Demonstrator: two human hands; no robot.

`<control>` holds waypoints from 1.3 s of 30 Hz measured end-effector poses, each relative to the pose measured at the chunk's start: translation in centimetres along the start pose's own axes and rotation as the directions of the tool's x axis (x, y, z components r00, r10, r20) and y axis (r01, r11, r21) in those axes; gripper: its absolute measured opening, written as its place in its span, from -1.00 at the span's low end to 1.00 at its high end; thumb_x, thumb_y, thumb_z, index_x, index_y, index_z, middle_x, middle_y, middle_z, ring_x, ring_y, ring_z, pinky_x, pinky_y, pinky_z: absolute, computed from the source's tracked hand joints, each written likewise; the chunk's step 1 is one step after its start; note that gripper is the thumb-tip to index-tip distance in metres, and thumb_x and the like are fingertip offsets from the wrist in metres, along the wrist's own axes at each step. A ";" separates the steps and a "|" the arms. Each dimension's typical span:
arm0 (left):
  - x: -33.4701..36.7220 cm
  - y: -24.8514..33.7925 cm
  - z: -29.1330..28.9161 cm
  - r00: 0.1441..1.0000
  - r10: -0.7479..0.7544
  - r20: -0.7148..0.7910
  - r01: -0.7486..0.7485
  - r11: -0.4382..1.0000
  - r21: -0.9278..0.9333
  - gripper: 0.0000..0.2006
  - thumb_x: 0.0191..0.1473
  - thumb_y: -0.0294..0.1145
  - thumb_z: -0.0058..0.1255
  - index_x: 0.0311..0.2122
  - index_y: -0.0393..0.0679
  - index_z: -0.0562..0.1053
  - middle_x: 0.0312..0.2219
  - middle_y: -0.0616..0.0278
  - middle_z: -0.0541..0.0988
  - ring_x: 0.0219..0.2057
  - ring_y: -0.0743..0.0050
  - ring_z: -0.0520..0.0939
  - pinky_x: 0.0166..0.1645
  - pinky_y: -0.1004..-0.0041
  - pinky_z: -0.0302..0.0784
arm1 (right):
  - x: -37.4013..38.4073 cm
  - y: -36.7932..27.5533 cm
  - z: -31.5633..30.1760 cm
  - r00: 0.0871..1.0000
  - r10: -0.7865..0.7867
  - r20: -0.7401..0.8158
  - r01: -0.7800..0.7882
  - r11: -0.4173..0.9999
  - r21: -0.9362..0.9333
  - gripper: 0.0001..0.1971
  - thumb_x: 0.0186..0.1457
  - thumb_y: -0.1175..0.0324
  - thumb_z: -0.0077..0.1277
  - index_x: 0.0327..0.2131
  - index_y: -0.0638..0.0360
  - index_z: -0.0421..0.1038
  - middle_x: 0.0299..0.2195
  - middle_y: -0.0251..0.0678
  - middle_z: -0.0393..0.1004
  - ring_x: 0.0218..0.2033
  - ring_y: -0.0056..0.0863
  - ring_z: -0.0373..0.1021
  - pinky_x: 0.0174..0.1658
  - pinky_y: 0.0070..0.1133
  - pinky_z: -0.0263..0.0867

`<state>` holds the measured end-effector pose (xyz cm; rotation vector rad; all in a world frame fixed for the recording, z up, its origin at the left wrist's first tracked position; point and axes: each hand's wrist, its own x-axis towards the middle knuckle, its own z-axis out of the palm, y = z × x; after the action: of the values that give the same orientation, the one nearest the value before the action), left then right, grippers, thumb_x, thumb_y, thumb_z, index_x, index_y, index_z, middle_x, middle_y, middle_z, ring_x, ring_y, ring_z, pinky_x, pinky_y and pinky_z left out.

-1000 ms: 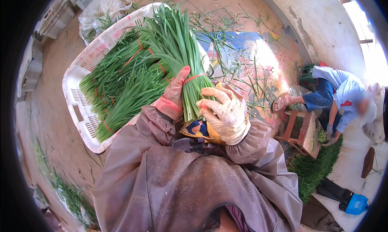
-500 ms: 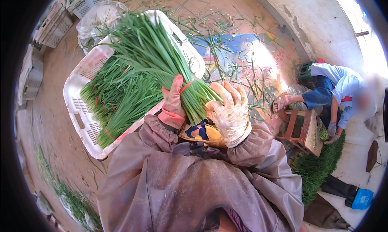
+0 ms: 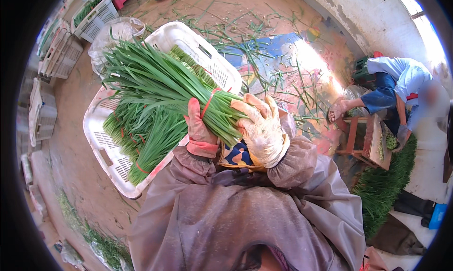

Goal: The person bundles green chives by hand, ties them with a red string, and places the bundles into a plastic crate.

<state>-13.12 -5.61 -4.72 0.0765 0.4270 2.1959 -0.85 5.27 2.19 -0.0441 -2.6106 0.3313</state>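
Over the dirt floor [image 3: 80, 143], above the white crate [image 3: 101, 143], both gloved hands, left hand [image 3: 199, 129] and right hand [image 3: 260, 129], clasp the banded bundle of chives [image 3: 160, 82] near its cut end: light, floppy, easily bruised.

A seated person [image 3: 401, 89] works by a wooden stool [image 3: 365, 141], with stacked white crates [image 3: 56, 54] well apart.

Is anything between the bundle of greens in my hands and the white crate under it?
Nothing visible. Both hands, left and right, grip the bundle of greens directly above the white crate, which already holds more tied bundles.
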 end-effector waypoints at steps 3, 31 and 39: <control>0.2 0.2 -0.5 1.000 -0.002 0.004 0.002 1.000 -0.004 -0.26 0.17 0.25 -0.37 0.18 -0.24 0.23 0.13 0.05 0.34 0.13 0.12 0.36 0.25 0.16 0.20 | 0.5 -0.4 -1.7 0.997 0.074 0.033 -0.076 0.995 0.069 -0.86 -0.29 0.44 0.13 -0.53 0.13 0.42 0.07 -0.36 0.33 0.17 -0.26 0.17 0.17 -0.10 -0.04; 0.5 0.5 0.4 0.989 0.072 -0.129 -0.018 0.928 0.372 -0.10 0.06 0.39 -0.28 0.19 -0.33 0.19 0.09 -0.03 0.37 0.08 0.12 0.42 0.21 0.18 0.28 | 3.9 1.0 0.1 0.988 -0.055 0.148 0.046 0.997 0.064 -0.80 -0.02 0.31 0.07 -0.27 0.09 0.42 -0.47 -0.29 0.40 -0.45 -0.29 0.39 -0.41 -0.43 0.37; 1.1 1.9 -1.3 0.999 0.035 -0.001 -0.035 0.999 -0.010 -0.15 0.08 0.37 -0.31 0.17 -0.28 0.23 0.11 -0.04 0.34 0.14 0.06 0.34 0.25 0.06 0.20 | -10.7 12.5 -11.5 0.903 0.427 0.051 -0.421 0.901 -0.107 -0.88 -0.09 0.51 0.15 -0.39 0.17 0.50 -0.52 -0.23 0.42 -0.48 -0.25 0.41 -0.42 -0.44 0.33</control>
<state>-15.53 -6.15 -5.43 0.0783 0.4182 2.2326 13.77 18.97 3.74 -0.6544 -2.6702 0.3643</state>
